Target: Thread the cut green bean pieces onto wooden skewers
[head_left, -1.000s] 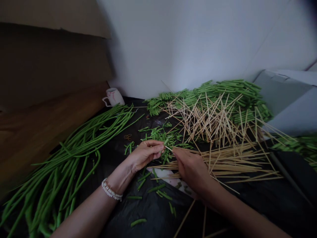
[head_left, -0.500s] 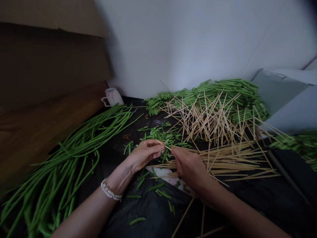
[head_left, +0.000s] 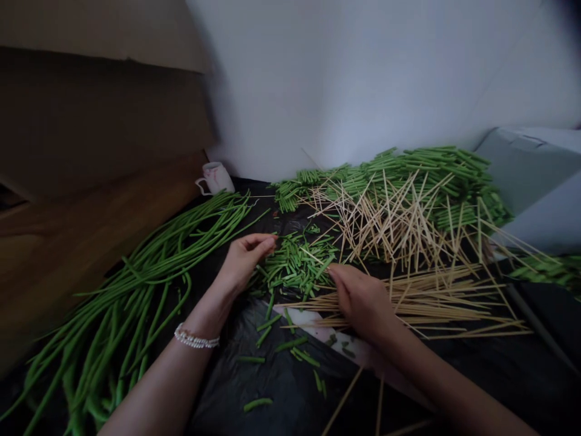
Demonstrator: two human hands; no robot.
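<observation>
My right hand (head_left: 363, 297) is closed around a thin wooden skewer (head_left: 312, 255), whose bare end points up and left over the cut pieces. Thumb and fingers of my left hand (head_left: 247, 257) are pinched together, apart from the skewer; what they hold, if anything, I cannot make out. A beaded bracelet circles that wrist. Between and below both hands lies a heap of short cut green bean pieces (head_left: 295, 269). Beside the right hand are many loose skewers (head_left: 436, 297), lying roughly flat side by side.
Whole long beans (head_left: 149, 266) spread along the left. Behind, skewered rows of bean pieces (head_left: 436, 172) are piled against the wall, their sticks (head_left: 390, 221) jutting forward. A mug (head_left: 216, 177) stands at the back left. Black plastic sheeting (head_left: 218, 393) covers the surface.
My hands have moved apart: the left went left and up, the right slightly right with the skewer. More of the cut bean heap shows between them. The view has shifted a little.
</observation>
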